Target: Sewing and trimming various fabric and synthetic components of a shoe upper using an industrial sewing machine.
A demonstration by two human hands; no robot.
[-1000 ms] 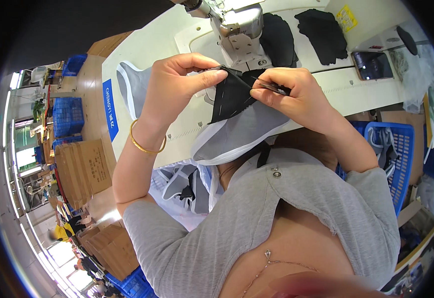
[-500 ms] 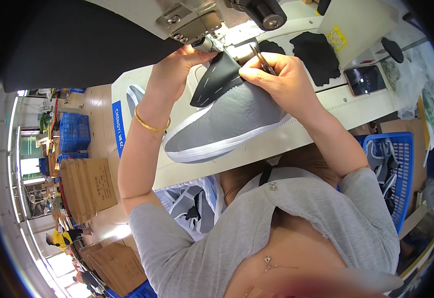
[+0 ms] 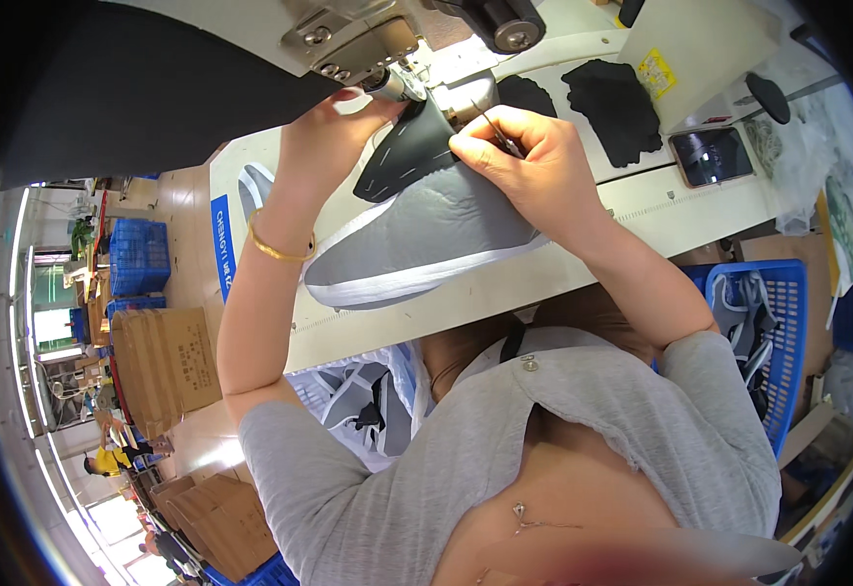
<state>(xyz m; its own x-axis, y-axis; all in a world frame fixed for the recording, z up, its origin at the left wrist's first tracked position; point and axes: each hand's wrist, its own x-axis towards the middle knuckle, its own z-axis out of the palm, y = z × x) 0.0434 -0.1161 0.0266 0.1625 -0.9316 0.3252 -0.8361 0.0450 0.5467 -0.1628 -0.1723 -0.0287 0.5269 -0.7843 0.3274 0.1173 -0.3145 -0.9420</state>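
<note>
A grey shoe upper with a white lower band lies tilted on the sewing machine's pale bed. Against its top edge sits a black lining piece marked with white dashes, its far end under the machine's roller and needle area. My left hand is closed on the lining's left edge beside the roller, its fingertips partly hidden. My right hand pinches the seam between lining and upper. A slim dark pointed tool is tucked in that same hand; its kind is unclear.
The machine head overhangs the work. Black fabric pieces and a phone lie right on the table. Blue crates of shoe parts stand at the lower right, a basket of uppers below the table. Cartons stand left.
The whole view has shifted slightly, so things sit a little farther left. Both hands keep their hold, and the upper and lining stay nearly in place at the needle area.
</note>
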